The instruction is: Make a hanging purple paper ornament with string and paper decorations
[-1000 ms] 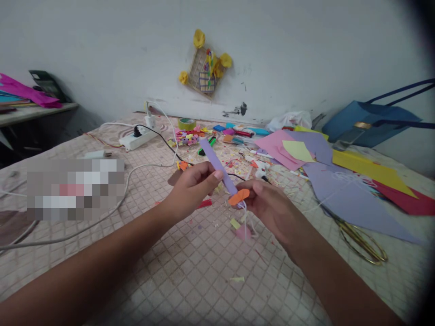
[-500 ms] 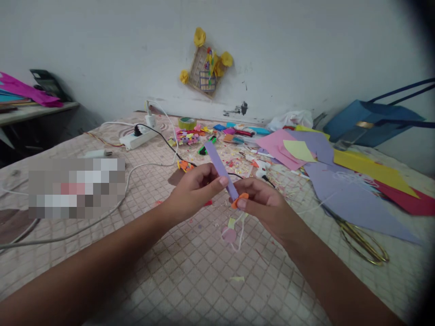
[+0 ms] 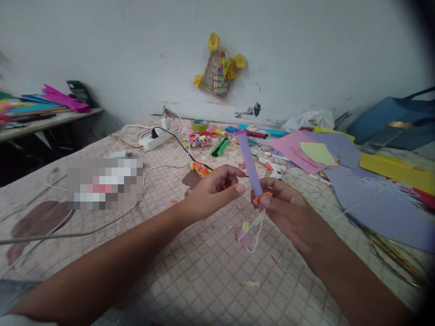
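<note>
A purple paper strip stands tilted up between my hands, with an orange paper flower at its lower end. My right hand pinches that end between thumb and fingers. My left hand is just left of the strip, thumb and index finger apart with a gap between them; nothing shows in it. White string hangs below the flower, beside a round pink paper piece and a small pale yellow scrap.
Cables run from a white power strip across the patterned cloth. Behind my hands lie a green cutter, a roll of tape, a glue gun and paper scraps. Coloured sheets and a blue bag are at right.
The view has swung left, so everything appears further right. My left thumb has come off the purple strip, which now stands more upright. My right hand keeps its pinch.
</note>
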Tool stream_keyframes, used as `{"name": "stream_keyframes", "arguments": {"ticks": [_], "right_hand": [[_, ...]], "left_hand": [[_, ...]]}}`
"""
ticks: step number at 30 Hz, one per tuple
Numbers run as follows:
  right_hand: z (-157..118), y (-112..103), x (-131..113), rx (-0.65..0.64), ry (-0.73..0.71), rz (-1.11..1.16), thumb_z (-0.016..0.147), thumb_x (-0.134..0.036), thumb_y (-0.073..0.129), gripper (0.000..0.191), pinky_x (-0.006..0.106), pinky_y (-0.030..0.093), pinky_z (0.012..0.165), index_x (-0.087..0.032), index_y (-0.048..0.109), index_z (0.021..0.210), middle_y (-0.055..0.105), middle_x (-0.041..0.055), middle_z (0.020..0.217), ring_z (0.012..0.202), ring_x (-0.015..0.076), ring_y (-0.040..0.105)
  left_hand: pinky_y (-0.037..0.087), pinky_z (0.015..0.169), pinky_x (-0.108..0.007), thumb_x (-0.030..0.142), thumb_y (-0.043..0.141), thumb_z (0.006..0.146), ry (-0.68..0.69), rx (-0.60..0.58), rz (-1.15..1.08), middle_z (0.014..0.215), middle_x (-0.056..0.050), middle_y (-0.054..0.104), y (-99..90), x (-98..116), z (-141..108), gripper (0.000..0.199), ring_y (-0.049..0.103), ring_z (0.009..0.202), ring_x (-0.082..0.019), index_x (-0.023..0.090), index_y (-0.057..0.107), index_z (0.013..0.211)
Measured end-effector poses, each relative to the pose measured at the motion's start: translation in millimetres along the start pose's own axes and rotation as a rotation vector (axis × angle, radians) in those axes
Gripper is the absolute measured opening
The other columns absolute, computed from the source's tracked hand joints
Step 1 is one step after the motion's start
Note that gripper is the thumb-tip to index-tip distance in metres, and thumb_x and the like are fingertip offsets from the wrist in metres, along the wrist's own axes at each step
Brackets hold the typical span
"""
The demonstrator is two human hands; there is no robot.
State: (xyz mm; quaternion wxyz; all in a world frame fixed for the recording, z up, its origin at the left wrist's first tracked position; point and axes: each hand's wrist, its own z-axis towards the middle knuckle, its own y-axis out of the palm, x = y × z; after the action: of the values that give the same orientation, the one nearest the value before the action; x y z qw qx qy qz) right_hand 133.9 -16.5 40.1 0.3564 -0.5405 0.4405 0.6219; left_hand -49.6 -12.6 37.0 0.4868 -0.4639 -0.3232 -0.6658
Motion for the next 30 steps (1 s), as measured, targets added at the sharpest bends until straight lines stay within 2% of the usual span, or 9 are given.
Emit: {"name": "stream_keyframes", "arguments": {"ticks": [8,14,18,20,22,25,28,30], "right_hand": [[3.5,-0.9,2.1,0.017,-0.005,0.091,0.066,-0.023,0.072,0.025,0.03,0.044,0.073,-0.025,0.063,0.09,0.065,-0.0011,0.08,0.075,0.0145,0.059],[-1.7,-2.8,-7.5,0.005,-0.121,0.077,0.065,-0.033,0.072,0.026,0.033,0.045,0.072,-0.031,0.06,0.089,0.062,-0.002,0.077,0.075,0.0172,0.057],[-4.5,-6.6,-16.1,0.034,-0.196,0.051,0.066,-0.04,0.071,0.028,0.037,0.046,0.076,-0.036,0.059,0.091,0.061,-0.0019,0.077,0.079,0.0198,0.058],[-4.7,-6.0,-19.7,0.054,-0.245,0.018,0.067,-0.044,0.069,0.028,0.038,0.046,0.079,-0.037,0.058,0.091,0.06,-0.0016,0.076,0.081,0.0206,0.058],[-4.9,-3.0,-23.4,0.055,-0.283,-0.002,0.069,-0.047,0.066,0.025,0.039,0.046,0.079,-0.038,0.058,0.091,0.06,-0.0014,0.078,0.082,0.0207,0.058],[-6.6,3.5,-29.6,0.019,-0.326,0.022,0.07,-0.045,0.065,0.022,0.037,0.046,0.08,-0.038,0.058,0.09,0.06,-0.0022,0.079,0.082,0.0192,0.058],[-8.7,7.8,-36.0,0.022,-0.357,0.055,0.069,-0.042,0.068,0.023,0.037,0.044,0.084,-0.037,0.059,0.089,0.06,-0.0025,0.078,0.081,0.0186,0.057],[-9.1,8.6,-39.5,0.086,-0.372,0.057,0.067,-0.041,0.069,0.024,0.039,0.044,0.086,-0.036,0.058,0.087,0.059,-0.0019,0.077,0.081,0.0194,0.057]], "left_hand": [[0.039,0.055,-0.023,0.04,0.057,0.081,0.022,-0.037,0.148,0.071,0.001,0.051,-0.2,2.0,-4.6,0.029,0.045,0.061,-0.01,0.016,0.059,0.096],[0.044,0.06,-0.026,0.034,0.05,0.086,0.165,-0.125,0.46,0.078,-0.003,0.059,-0.1,6.6,-5.4,0.023,0.053,0.067,-0.013,0.014,0.06,0.092],[0.047,0.079,-0.034,0.03,0.057,0.083,0.264,-0.29,0.62,0.095,-0.008,0.062,3.3,7.2,-6.0,0.022,0.057,0.089,-0.018,0.016,0.06,0.099],[0.045,0.087,-0.038,0.033,0.064,0.077,0.286,-0.382,0.672,0.103,-0.009,0.061,7.5,4.5,-6.7,0.03,0.055,0.099,-0.021,0.018,0.06,0.103],[0.044,0.088,-0.04,0.038,0.069,0.072,0.277,-0.43,0.727,0.106,-0.01,0.06,13.5,-0.1,-7.9,0.038,0.054,0.1,-0.023,0.017,0.061,0.103],[0.045,0.085,-0.04,0.042,0.068,0.072,0.252,-0.411,0.786,0.101,-0.01,0.061,24.0,-7.4,-10.4,0.037,0.054,0.098,-0.024,0.015,0.061,0.097],[0.047,0.081,-0.036,0.028,0.06,0.08,0.239,-0.351,0.739,0.093,-0.008,0.063,31.9,-10.8,-13.9,0.019,0.056,0.091,-0.021,0.015,0.059,0.093],[0.048,0.076,-0.032,0.019,0.055,0.081,0.206,-0.313,0.669,0.089,-0.007,0.063,34.7,-10.7,-16.0,0.012,0.057,0.083,-0.017,0.015,0.057,0.092]]}}
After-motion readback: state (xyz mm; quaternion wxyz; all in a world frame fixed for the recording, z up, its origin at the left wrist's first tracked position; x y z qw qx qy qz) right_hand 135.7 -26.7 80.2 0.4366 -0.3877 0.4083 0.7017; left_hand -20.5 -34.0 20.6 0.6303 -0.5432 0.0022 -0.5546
